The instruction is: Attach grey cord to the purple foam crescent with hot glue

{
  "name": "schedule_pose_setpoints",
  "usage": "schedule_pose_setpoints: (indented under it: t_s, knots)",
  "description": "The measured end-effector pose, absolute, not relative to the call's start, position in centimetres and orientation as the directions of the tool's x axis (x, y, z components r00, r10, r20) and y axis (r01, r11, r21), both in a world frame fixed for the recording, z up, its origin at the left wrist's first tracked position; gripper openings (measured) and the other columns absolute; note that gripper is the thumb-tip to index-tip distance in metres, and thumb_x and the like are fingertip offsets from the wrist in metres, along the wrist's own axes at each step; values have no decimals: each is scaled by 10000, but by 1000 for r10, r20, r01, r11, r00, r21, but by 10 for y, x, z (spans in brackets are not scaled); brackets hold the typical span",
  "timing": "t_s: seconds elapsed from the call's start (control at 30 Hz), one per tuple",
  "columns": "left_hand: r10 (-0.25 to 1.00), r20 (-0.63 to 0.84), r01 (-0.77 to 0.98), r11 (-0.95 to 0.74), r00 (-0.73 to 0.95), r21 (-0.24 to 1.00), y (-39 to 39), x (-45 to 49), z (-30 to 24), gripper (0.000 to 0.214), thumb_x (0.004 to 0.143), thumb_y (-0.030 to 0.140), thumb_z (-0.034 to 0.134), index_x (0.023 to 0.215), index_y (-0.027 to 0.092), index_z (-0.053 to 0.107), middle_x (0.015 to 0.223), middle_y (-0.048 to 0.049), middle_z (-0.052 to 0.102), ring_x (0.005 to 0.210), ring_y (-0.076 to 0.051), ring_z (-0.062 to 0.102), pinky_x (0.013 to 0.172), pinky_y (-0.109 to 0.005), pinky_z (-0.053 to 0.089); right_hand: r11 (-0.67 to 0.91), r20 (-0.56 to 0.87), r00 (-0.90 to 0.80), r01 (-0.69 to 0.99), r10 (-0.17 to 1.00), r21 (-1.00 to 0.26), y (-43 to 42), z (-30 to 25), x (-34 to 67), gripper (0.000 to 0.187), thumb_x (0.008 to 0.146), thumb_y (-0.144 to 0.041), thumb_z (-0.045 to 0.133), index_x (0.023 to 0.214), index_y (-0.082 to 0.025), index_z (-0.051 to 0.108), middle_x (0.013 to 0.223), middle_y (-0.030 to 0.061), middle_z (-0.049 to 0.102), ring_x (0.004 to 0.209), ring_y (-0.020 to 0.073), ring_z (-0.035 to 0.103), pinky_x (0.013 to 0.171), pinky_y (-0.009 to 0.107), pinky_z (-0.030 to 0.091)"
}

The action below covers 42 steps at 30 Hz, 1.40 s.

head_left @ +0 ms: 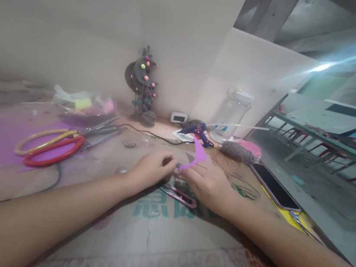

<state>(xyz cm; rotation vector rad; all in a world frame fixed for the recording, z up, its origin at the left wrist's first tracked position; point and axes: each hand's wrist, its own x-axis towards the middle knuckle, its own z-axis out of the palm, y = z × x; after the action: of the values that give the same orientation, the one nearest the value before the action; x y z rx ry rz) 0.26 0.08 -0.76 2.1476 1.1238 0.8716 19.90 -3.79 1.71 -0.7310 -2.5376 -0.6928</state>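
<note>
My right hand (207,181) has its fingers closed on a purple crescent-shaped cutout (200,155), whose pointed tip rises above the fingers. Close beside it, my left hand (154,167) is closed in a pinch at the crescent's lower left end. A small grey bit shows at the left fingertips, too small to name. Just below both hands, a small cutting tool with a pink handle (184,198) lies on the printed cardboard (151,239). Behind the crescent rests a blue glue gun (198,131) with a long pale glue stick in its back.
Large scissors with red and yellow handles (54,145) lie left on purple material. At the back stand a decorated grey crescent ornament (142,80), a small white clock (179,117) and a clear jar (231,114). Grey yarn (237,151) and a phone (276,186) are at right.
</note>
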Motion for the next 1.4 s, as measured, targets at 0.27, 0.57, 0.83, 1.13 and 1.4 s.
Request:
schedule_pose_setpoints:
  t_s: [0.27,0.57,0.83,1.13,1.4]
  knots:
    - [805,220,455,-511,551,730,-5,3,-4,282,874,336,411,677,181,542,631,14,596,616,-146,539,566,-250,347,741,548,-743,602,383,299,-32,19,202,308,964,-274,448,732,-157,613,597,16,559,585,136,445,583,277,302]
    - [800,208,400,-483,563,779,-4,1,-2,282,882,353,403,695,186,532,629,9,616,616,-153,568,580,-250,386,682,390,-603,724,696,-99,-21,31,218,159,908,-275,543,827,-184,646,741,19,674,672,131,569,631,234,382]
    - [783,218,422,-521,583,742,-5,1,-3,277,880,341,412,711,183,564,659,7,617,635,-150,558,581,-243,381,673,371,-603,735,706,-85,-21,29,219,273,938,-320,486,792,-169,660,715,44,671,684,149,577,635,246,373]
    - [722,245,398,-593,647,700,-6,1,-1,276,881,316,412,734,176,600,665,9,600,638,-135,532,595,-229,373,670,339,-615,740,712,-64,-18,24,220,329,940,-384,484,770,-173,671,688,40,663,659,142,553,603,235,333]
    - [710,241,371,-589,662,718,-6,0,-4,269,879,331,418,770,176,609,670,15,581,633,-129,516,584,-229,357,678,291,-616,701,732,-222,-17,25,219,266,920,-313,516,761,-177,681,687,23,673,640,121,557,604,221,357]
